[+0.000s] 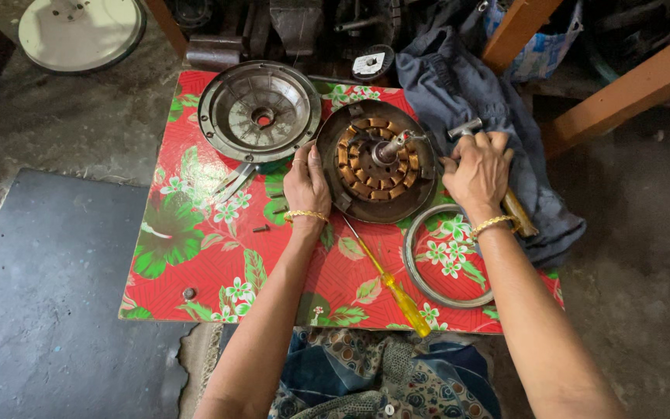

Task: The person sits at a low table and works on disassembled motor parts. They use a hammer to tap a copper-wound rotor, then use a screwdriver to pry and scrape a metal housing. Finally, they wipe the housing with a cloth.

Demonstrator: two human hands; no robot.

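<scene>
Two hands are working on a round motor (376, 161) that is lying flat in the upper middle of the frame, on a red flowered mat (203, 264). Its open face is looking up, showing a ring of copper coils, and its shaft (394, 145) is standing out of the centre, leaning a little toward the upper right of the frame.

The left hand (306, 185) is resting on the left rim of the motor, fingers curled and pressing against the edge. The right hand (477, 171) is closing around a hammer (498, 186) just right of the motor; the metal head is showing above the knuckles and the wooden handle is running down to the lower right, over a grey cloth (467, 85).

A yellow screwdriver (388, 281) is lying below the motor, its long axis going from upper left to lower right, tip toward the motor. A metal ring (412, 268) is lying at the lower right of the mat. A grey cover (260, 112) is sitting in the upper left part of the mat, just beside the motor, with pliers (234, 181) under its lower edge.
</scene>
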